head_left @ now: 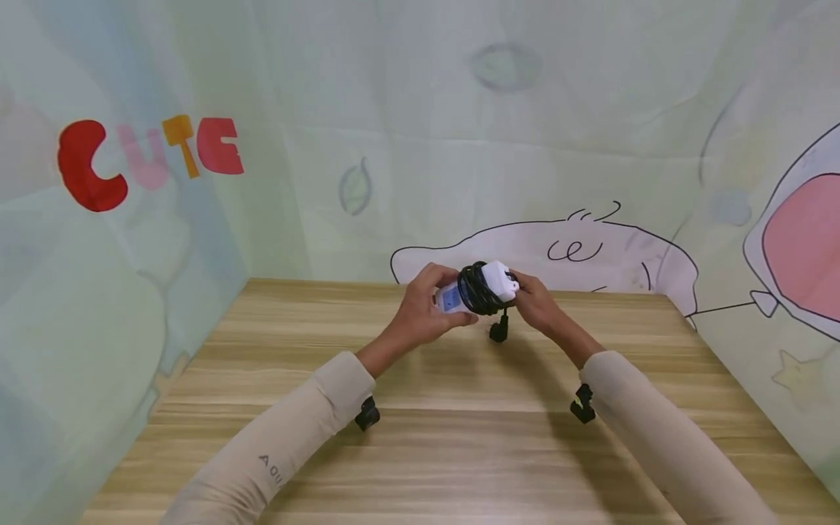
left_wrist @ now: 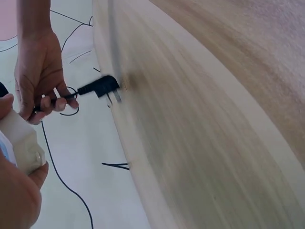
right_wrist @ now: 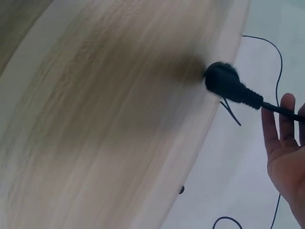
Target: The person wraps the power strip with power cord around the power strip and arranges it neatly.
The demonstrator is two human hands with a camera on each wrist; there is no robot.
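Above the back part of the table, my left hand (head_left: 420, 310) grips a white power strip (head_left: 500, 281) by its left end, thumb below and fingers above. Black cord (head_left: 480, 290) is wound in several loops around the strip's middle. A blue label shows beside the loops. At the strip's right end, my right hand (head_left: 537, 305) holds the free stretch of cord in curled fingers, clearest in the left wrist view. From that hand the black plug (left_wrist: 102, 86) sticks out, its prongs showing; in the head view it hangs below the strip. The right wrist view shows the plug (right_wrist: 224, 81) over the tabletop's edge.
The wood-grain table (head_left: 459, 452) spreads beneath both arms. Printed cloth walls (head_left: 315, 182) stand behind it and on both sides, close to the table's back edge. Black wrist mounts (head_left: 369, 414) sit at both sleeve cuffs.
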